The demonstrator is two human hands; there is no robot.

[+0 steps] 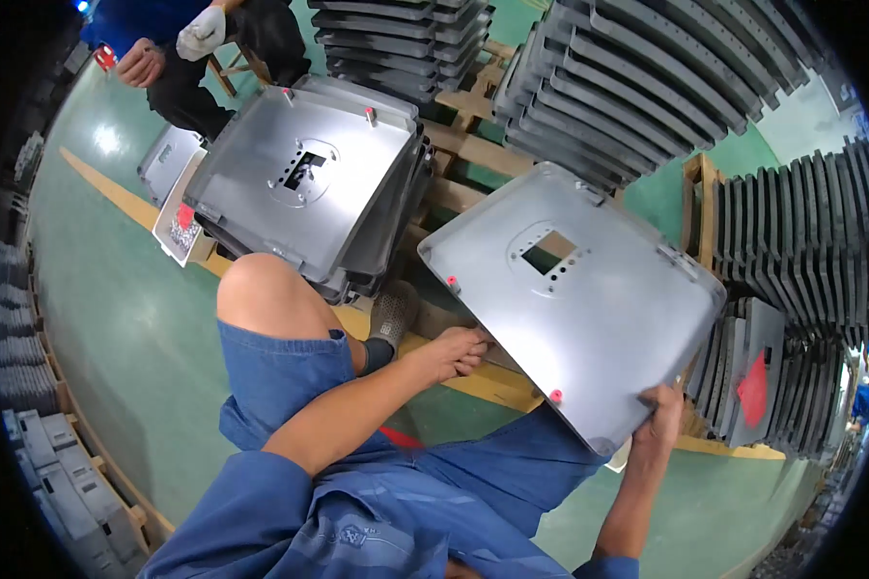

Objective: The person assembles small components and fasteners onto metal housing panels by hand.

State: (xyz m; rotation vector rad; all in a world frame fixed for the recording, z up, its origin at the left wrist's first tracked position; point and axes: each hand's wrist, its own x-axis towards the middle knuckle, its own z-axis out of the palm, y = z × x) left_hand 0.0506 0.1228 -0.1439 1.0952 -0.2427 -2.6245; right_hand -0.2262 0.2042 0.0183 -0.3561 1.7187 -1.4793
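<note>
A grey sheet-metal panel (608, 299) with rounded corners lies tilted over my right thigh. It has a rectangular cut-out ringed by small holes, and red caps (556, 396) along its near left edge. My right hand (660, 413) grips its lower right edge, thumb on top and fingers hidden beneath. At the left edge, my left hand (452, 354) is closed with its fingers curled, right against the panel; what it holds is hidden. Left of it, a similar panel (357, 159) tops a stack, with red caps on posts and small parts at its cut-out.
A white bin (169, 232) of small metal parts stands left of the stack. Panel piles (637, 77) rest on wooden pallets (468, 145) ahead, with more upright panels (792, 241) at right. Another person's gloved hand (201, 34) shows at upper left. Green floor (116, 318) extends left.
</note>
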